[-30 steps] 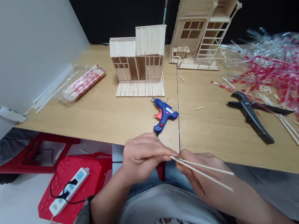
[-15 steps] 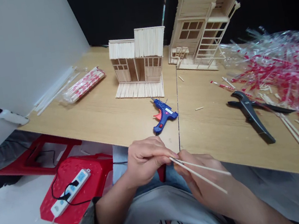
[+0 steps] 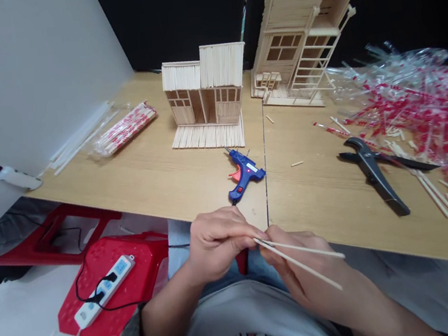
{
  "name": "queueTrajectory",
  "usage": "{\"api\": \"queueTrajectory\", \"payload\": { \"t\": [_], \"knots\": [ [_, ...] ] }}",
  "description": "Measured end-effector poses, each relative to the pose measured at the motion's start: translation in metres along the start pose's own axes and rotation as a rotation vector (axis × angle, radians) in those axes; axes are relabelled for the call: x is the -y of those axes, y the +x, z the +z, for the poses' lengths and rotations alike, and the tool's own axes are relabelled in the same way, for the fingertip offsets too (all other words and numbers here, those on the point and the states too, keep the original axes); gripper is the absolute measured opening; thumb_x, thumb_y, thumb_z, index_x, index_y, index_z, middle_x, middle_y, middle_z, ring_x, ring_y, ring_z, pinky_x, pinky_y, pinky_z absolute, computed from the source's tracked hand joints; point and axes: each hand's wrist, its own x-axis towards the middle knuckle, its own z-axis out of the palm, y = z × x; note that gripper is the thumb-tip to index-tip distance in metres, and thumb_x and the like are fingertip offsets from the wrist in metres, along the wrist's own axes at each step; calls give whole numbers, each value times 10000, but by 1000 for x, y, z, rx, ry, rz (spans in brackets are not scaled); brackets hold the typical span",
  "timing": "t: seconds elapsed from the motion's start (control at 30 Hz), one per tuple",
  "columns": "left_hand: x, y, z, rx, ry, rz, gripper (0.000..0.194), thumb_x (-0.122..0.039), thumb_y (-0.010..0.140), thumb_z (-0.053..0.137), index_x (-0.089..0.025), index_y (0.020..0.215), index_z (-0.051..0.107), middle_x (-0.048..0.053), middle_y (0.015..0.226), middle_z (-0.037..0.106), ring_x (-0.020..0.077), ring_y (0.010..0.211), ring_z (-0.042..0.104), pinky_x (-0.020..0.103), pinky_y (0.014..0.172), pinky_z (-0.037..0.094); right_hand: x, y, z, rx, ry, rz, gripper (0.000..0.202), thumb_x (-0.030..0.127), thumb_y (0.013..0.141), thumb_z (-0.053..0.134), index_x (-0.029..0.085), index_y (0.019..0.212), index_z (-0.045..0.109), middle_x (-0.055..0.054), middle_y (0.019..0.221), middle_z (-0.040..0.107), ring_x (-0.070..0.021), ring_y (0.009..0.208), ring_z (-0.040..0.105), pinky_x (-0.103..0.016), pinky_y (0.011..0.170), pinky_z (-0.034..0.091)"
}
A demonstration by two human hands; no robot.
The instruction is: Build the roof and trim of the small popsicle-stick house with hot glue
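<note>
Two thin wooden sticks (image 3: 306, 265) are held in front of my body, their near ends together and their far ends spreading apart to the lower right. My left hand (image 3: 221, 241) is closed, its thumb and forefinger pinching the joined ends. Against its fingertips my right hand (image 3: 300, 260) is closed too, gripping the sticks close to the same ends. Fingers hide the exact contact there. Just beyond my hands a blue glue gun (image 3: 245, 173) with an orange trigger lies on the table.
On the table (image 3: 193, 184) stand a small stick house (image 3: 205, 98) and a taller stick building (image 3: 293, 39). Black cutters (image 3: 376, 173), loose sticks and a heap of plastic wrappers (image 3: 420, 99) lie right. Wrapped sticks (image 3: 127, 127) lie left. A power strip (image 3: 105, 289) rests on a red stool (image 3: 138, 270).
The view has shifted very slightly. Both hands keep the same hold on the sticks, and nothing else has visibly moved.
</note>
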Motion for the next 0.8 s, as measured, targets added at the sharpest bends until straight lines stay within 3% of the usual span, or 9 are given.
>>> {"api": "queueTrajectory", "payload": {
  "t": [0.1,0.37,0.8],
  "knots": [
    [-2,2,-3,36,61,41,111,-204,859,692,-172,914,784,61,635,713,117,568,611,252,595,464,-3,-1,0,-20,20,17,188,104,978,328,210,846,412,50,629,429,-97,478,419,-218,470,341],
    [-7,2,2,-29,177,61,151,-165,855,686,-193,971,778,57,680,725,119,584,590,261,587,455,-10,-3,12,-185,-63,2,206,115,995,362,191,835,467,22,644,487,-109,531,454,-238,528,348],
    [-11,0,2,-31,249,71,183,-135,850,680,-195,997,771,58,692,726,126,592,592,269,590,460,-14,-4,16,-247,-78,-56,189,94,987,386,175,873,513,-4,669,547,-127,587,494,-256,573,381]
  ]
}}
